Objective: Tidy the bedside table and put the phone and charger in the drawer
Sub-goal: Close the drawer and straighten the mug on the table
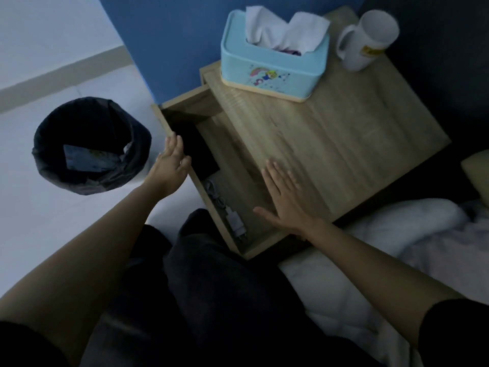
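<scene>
The wooden bedside table (pixel 330 144) has its drawer (pixel 254 249) pulled partly out to the left. Inside the drawer lie a black phone (pixel 201 152) and, nearer to me, a grey charger (pixel 235 223) with its coiled cable (pixel 215 193). My left hand (pixel 172 165) is flat with fingers apart against the drawer's front panel, holding nothing. On the table's near left edge, above the drawer, my right hand (pixel 284 197) lies flat and spread, also holding nothing.
A light blue tissue box (pixel 272 62) and a white mug (pixel 367 41) stand at the back of the table top. A black-lined bin (pixel 90 147) with rubbish sits on the floor to the left. White bedding (pixel 397 247) lies to the right, and my dark-trousered legs are below.
</scene>
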